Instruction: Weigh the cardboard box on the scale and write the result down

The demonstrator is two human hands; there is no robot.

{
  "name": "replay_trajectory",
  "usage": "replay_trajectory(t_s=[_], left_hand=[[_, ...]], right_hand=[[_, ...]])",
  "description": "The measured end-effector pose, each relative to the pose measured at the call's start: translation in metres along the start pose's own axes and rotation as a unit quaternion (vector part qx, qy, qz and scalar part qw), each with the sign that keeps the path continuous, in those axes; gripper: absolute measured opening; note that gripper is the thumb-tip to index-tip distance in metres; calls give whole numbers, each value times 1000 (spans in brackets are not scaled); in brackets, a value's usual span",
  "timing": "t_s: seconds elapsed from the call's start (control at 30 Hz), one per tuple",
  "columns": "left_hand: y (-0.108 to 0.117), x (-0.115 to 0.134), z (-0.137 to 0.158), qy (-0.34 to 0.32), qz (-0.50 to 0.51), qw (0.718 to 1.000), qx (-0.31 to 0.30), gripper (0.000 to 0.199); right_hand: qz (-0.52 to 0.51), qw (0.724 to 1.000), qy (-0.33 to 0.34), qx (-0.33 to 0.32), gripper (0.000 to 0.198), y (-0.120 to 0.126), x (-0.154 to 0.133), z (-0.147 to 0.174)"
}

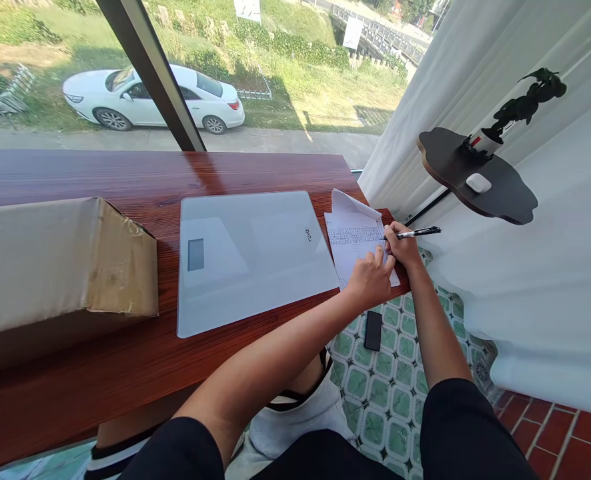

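A pen (418,233) is gripped in the right hand (400,247), fingers curled tight round its barrel. Its long axis runs nearly level, tip pointed left toward the fingertips and onto the paper (354,239), cap end sticking out to the right past the knuckles. The tip itself is hidden behind the fingers, so contact with the sheet cannot be confirmed.

The left hand (371,279) is pressed down on the lower edge of the same paper, just below the right hand and touching it, fingers bunched together and bent; nothing is seen held in it. Lines of writing are made out on the sheet just left of the pen fingers, too small to be read. A folded top corner is raised above them.

The paper is laid at the right end of a desk (125,373), overhanging its edge slightly. Left of the fingers, a scale (250,257) is lain flat, its corner over the sheet's edge. Farther left a box (60,260) is seen, cut off by the frame, its contents hidden.

Below the hands, a phone (373,330) is lying on the tiled floor. To the right of the pen, a shelf (475,177) is seen bearing a plant (525,103) in a small pot.
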State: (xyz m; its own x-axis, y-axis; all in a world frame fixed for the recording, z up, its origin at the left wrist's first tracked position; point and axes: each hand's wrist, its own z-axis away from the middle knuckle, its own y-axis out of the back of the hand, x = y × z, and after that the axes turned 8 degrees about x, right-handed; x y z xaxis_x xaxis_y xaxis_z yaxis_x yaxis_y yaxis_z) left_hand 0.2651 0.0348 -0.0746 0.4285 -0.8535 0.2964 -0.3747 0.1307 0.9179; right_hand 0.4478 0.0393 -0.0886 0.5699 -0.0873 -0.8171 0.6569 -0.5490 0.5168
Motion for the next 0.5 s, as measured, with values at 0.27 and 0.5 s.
replay_trajectory(t_s=[0.27, 0.5], left_hand=[[-3, -1, 1, -2, -3, 1000, 13, 41], [-4, 0, 1, -3, -3, 1000, 18, 44]], right_hand=[[-1, 1000, -1, 5, 37, 0, 1, -1], [0, 1000, 4, 4, 35, -1, 3, -2]])
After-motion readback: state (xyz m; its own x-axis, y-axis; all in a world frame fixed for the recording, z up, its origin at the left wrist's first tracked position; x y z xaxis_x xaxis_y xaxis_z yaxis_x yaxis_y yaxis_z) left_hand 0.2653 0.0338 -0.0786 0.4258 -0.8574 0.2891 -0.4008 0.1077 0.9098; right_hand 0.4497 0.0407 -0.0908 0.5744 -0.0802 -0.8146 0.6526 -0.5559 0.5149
